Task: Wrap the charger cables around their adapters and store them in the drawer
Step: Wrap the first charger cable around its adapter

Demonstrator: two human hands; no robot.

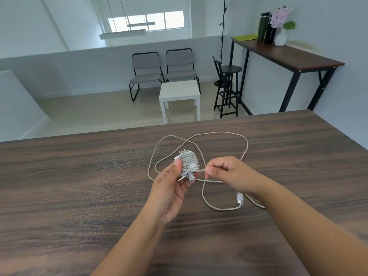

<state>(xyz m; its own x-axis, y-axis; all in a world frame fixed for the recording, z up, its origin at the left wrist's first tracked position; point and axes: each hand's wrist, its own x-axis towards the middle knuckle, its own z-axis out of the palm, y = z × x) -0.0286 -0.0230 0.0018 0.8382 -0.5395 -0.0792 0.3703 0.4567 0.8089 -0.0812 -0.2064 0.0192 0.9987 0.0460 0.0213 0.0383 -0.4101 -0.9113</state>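
Note:
My left hand (171, 188) holds a white adapter (188, 162) above the dark wooden table (79, 186), its prongs pointing away from me. A grey-white cable is wound around the adapter in several turns. My right hand (225, 172) pinches the short free end of that cable just right of the adapter. A second, beige braided cable (247, 144) lies loose on the table in wide loops behind and under my hands. Its white plug (240, 198) rests beneath my right wrist. No drawer is in view.
The table's far edge runs behind the cables, with floor beyond it. Past it stand a small white side table (179, 96), two grey chairs (163, 70), a black stool (229, 86) and a tall desk (288, 54) with bottles and a flower vase.

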